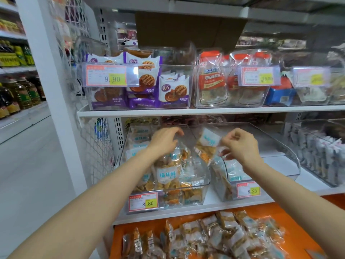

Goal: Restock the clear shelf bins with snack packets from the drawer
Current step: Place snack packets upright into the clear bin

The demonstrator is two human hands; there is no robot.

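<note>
Two clear shelf bins stand on the lower white shelf. The left bin (202, 186) is heaped with clear snack packets with pale blue labels (168, 174). My left hand (164, 142) hovers over that heap with curled fingers pinching the top of a packet. My right hand (240, 144) pinches the edge of another snack packet (206, 146), which hangs tilted over the gap between the bins. The right bin (291, 161) holds a few packets at its front. Below, the open orange drawer (261, 210) holds several more of the same packets (209, 238).
The upper shelf (186, 111) carries clear bins of purple biscuit packs (141, 86) and orange-labelled snacks (212, 81). A cardboard box (186, 28) sits above them. Another bin of white packets (321, 154) stands at the right. A white post (48, 71) and an aisle of oil bottles (20, 94) lie left.
</note>
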